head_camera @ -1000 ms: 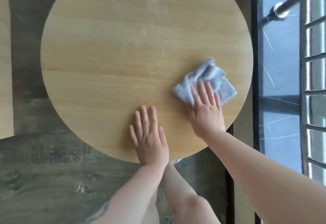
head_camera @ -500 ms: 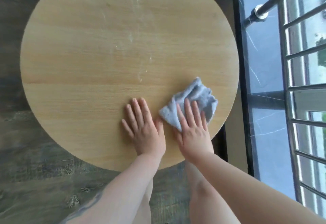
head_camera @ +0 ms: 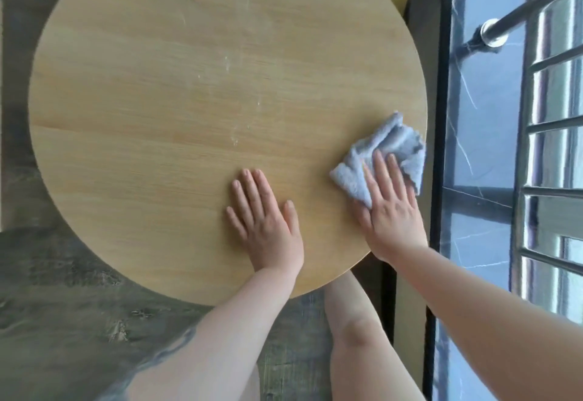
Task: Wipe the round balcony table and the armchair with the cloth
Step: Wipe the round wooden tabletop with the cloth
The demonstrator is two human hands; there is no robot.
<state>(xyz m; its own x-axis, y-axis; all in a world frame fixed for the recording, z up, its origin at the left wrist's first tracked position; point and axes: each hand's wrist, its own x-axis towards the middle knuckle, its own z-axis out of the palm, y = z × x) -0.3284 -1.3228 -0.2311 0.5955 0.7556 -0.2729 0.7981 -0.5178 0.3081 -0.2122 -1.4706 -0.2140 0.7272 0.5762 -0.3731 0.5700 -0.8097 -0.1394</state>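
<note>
My right hand [head_camera: 389, 211] presses the crumpled pale-blue cloth [head_camera: 385, 151] flat-fingered at the round light-wood tabletop [head_camera: 176, 110]'s right edge, my left hand [head_camera: 265, 214] resting flat beside it.

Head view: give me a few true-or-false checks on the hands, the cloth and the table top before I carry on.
1. The right hand presses the cloth with straight fingers. True.
2. The cloth sits at the middle of the round table. False: it is at the table's right edge, on the railing side.
3. The left hand lies flat on bare wood, apart from the cloth. True.
4. The table top is free of marks. False: whitish streaks run across its middle and far part.
5. The armchair is being wiped. False: no armchair is clearly in view.
</note>
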